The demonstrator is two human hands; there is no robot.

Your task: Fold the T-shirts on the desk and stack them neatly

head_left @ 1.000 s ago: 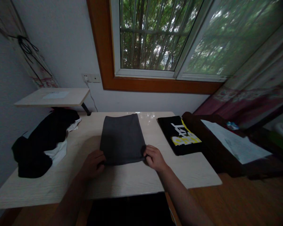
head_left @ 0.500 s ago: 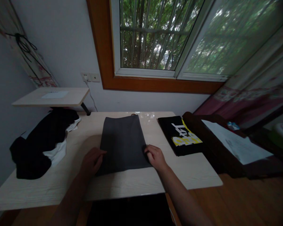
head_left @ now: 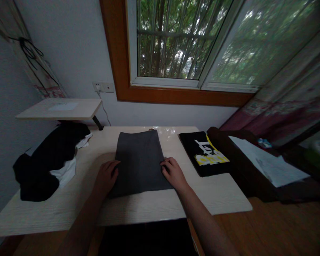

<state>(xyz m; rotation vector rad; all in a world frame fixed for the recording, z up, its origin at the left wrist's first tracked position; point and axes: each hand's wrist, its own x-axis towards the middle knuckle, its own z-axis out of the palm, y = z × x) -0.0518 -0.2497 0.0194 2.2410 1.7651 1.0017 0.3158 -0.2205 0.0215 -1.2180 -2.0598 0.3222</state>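
A dark grey folded cloth (head_left: 138, 153), maybe a garment, lies flat on the pale wooden table (head_left: 202, 199) in front of me. My left hand (head_left: 108, 174) is at its left edge, fingers curled and gripping the border. On the opposite edge, my right hand (head_left: 173, 172) has thumb and forefinger closed on the fabric. The fingertips partly hide both edges. To the right lies a black folded garment (head_left: 189, 142) with a white and yellow print.
Black clothing (head_left: 52, 153) with white cloth (head_left: 65, 172) is heaped at the left, partly beneath a small raised shelf (head_left: 85, 106). A paper sheet (head_left: 266, 163) lies on a dark brown surface at the right. Behind the table are a wall and window.
Both my hands have moved slightly up along the sides of the grey cloth, away from me. The cloth stays flat in nearly the same place.
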